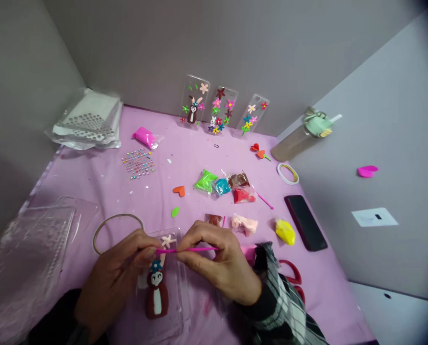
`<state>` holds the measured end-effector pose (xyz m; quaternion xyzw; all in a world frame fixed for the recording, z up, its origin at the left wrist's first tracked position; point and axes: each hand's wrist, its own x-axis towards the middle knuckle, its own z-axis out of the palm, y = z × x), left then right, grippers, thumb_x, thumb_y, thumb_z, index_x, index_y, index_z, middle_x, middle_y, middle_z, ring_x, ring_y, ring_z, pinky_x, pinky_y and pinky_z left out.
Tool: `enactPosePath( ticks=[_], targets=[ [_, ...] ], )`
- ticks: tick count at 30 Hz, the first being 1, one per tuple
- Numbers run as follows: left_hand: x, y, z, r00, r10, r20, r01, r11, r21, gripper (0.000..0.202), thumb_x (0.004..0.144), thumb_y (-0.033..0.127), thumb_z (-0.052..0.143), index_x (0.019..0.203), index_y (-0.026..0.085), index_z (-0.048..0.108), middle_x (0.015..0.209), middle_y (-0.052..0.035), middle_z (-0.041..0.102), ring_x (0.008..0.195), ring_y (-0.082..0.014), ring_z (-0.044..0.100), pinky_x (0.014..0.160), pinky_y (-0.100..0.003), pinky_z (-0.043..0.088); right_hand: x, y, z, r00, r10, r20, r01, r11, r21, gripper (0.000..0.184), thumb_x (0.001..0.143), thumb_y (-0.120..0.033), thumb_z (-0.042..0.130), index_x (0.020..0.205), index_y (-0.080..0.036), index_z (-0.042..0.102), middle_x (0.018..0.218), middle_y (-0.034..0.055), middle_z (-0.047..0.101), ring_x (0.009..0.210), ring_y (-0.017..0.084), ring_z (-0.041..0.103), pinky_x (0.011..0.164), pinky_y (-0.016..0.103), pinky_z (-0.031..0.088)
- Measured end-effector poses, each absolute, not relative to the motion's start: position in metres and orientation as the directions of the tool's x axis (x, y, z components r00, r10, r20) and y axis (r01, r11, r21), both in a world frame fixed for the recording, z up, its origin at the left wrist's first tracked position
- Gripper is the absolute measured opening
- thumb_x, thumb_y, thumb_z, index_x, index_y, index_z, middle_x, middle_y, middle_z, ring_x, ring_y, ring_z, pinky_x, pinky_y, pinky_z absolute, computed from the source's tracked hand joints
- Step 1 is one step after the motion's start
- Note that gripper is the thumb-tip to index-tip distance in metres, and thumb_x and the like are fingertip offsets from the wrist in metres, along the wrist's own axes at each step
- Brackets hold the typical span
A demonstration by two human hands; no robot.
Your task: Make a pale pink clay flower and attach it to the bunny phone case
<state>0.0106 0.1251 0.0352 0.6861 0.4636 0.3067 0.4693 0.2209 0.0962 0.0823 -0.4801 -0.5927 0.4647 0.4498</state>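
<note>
Both hands pinch one thin pink stick, which looks like a plastic clay-modelling tool (196,249), held level above a clear phone case (180,306). The fingertips of my left hand (122,268) close on its left end. Thumb and forefinger of my right hand (217,258) grip it near the middle, with the rest running under the palm. Beneath the hands, the case bears a brown clay rabbit (157,304) with a white belly and a blue flower (157,266). A cream clay flower (167,240) sits near the case's top edge. My left hand partly covers the case's left side.
Bagged clay in green (206,181), blue (221,187), red (244,194) and yellow (285,232) lies ahead and right. Three decorated cases (223,110) lean on the back wall. A bottle (296,139), tape roll (287,174), phone (306,223) and red-handled scissors (291,270) stand or lie right.
</note>
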Motion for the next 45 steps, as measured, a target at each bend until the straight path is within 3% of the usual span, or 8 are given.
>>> enactPosePath(
  ticks=[4, 6, 8, 12, 16, 29, 36, 45],
  targets=[
    [0.011, 0.12, 0.039, 0.402, 0.916, -0.007, 0.355, -0.149, 0.923, 0.027, 0.097, 0.039, 0.054, 0.08, 0.026, 0.069, 0.065, 0.0045, 0.063, 0.056, -0.0132, 0.06, 0.052, -0.021, 0.049, 0.218, 0.098, 0.075, -0.108, 0.993, -0.039, -0.079, -0.048, -0.996, 0.013, 0.087, -0.029, 0.077, 0.081, -0.019, 0.071, 0.072, -0.0013, 0.065, 0.064, 0.011, 0.059, 0.062, 0.023, 0.05],
    [0.011, 0.12, 0.039, 0.402, 0.915, 0.047, 0.333, -0.194, 0.923, 0.022, 0.096, 0.035, 0.057, 0.081, 0.026, 0.07, 0.071, 0.0038, 0.068, 0.063, -0.014, 0.064, 0.057, -0.022, 0.051, 0.218, 0.099, 0.069, -0.081, 0.992, -0.094, -0.234, -0.111, -0.966, 0.017, 0.09, -0.034, 0.074, 0.083, -0.019, 0.07, 0.068, -0.0026, 0.064, 0.056, 0.009, 0.056, 0.055, 0.022, 0.048],
    [0.009, 0.123, 0.035, 0.408, 0.907, 0.104, 0.339, -0.256, 0.905, 0.018, 0.095, 0.033, 0.061, 0.082, 0.027, 0.071, 0.079, 0.0031, 0.072, 0.074, -0.0159, 0.067, 0.066, -0.024, 0.053, 0.219, 0.098, 0.065, 0.001, 0.995, -0.1, -0.287, -0.096, -0.953, 0.019, 0.096, -0.036, 0.066, 0.087, -0.019, 0.069, 0.067, -0.003, 0.064, 0.054, 0.009, 0.055, 0.055, 0.022, 0.048],
    [0.006, 0.135, 0.022, 0.408, 0.902, 0.138, 0.501, -0.348, 0.792, 0.017, 0.095, 0.04, 0.062, 0.093, 0.031, 0.076, 0.089, 0.0017, 0.073, 0.09, -0.0211, 0.063, 0.081, -0.034, 0.051, 0.227, 0.091, 0.061, 0.197, 0.98, -0.007, -0.038, 0.001, -0.999, 0.02, 0.104, -0.028, 0.055, 0.092, -0.019, 0.068, 0.074, -0.0018, 0.064, 0.065, 0.009, 0.059, 0.064, 0.021, 0.049],
    [0.007, 0.141, 0.011, 0.443, 0.886, 0.136, 0.545, -0.387, 0.744, 0.022, 0.098, 0.043, 0.059, 0.102, 0.031, 0.077, 0.092, -0.0008, 0.071, 0.095, -0.0242, 0.058, 0.086, -0.04, 0.047, 0.234, 0.085, 0.057, 0.128, 0.99, 0.061, 0.162, 0.04, -0.986, 0.021, 0.106, -0.022, 0.049, 0.093, -0.021, 0.066, 0.078, -0.0017, 0.061, 0.07, 0.01, 0.058, 0.066, 0.022, 0.047],
    [0.013, 0.139, 0.009, 0.498, 0.849, 0.175, 0.495, -0.444, 0.747, 0.026, 0.101, 0.047, 0.053, 0.108, 0.033, 0.074, 0.097, 0.0023, 0.068, 0.096, -0.0196, 0.057, 0.088, -0.032, 0.045, 0.231, 0.089, 0.046, 0.04, 0.999, -0.02, 0.173, -0.027, -0.985, 0.021, 0.106, -0.023, 0.047, 0.093, -0.021, 0.063, 0.081, -0.0013, 0.06, 0.072, 0.01, 0.057, 0.066, 0.023, 0.045],
    [0.01, 0.137, 0.007, 0.5, 0.851, 0.16, 0.496, -0.432, 0.753, 0.022, 0.101, 0.045, 0.055, 0.107, 0.033, 0.072, 0.099, 0.0019, 0.067, 0.098, -0.021, 0.056, 0.089, -0.034, 0.044, 0.232, 0.09, 0.046, 0.032, 0.999, -0.035, 0.223, -0.041, -0.974, 0.022, 0.106, -0.023, 0.047, 0.09, -0.02, 0.062, 0.081, -0.0005, 0.06, 0.073, 0.011, 0.057, 0.068, 0.024, 0.045],
    [0.013, 0.139, 0.01, 0.504, 0.847, 0.168, 0.506, -0.448, 0.737, 0.025, 0.101, 0.047, 0.054, 0.105, 0.033, 0.074, 0.097, 0.0016, 0.069, 0.096, -0.0218, 0.058, 0.088, -0.036, 0.046, 0.23, 0.09, 0.048, -0.013, 0.999, 0.044, 0.365, 0.046, -0.93, 0.018, 0.103, -0.017, 0.048, 0.092, -0.018, 0.063, 0.083, 0.0016, 0.063, 0.077, 0.013, 0.059, 0.073, 0.026, 0.048]
  ],
)
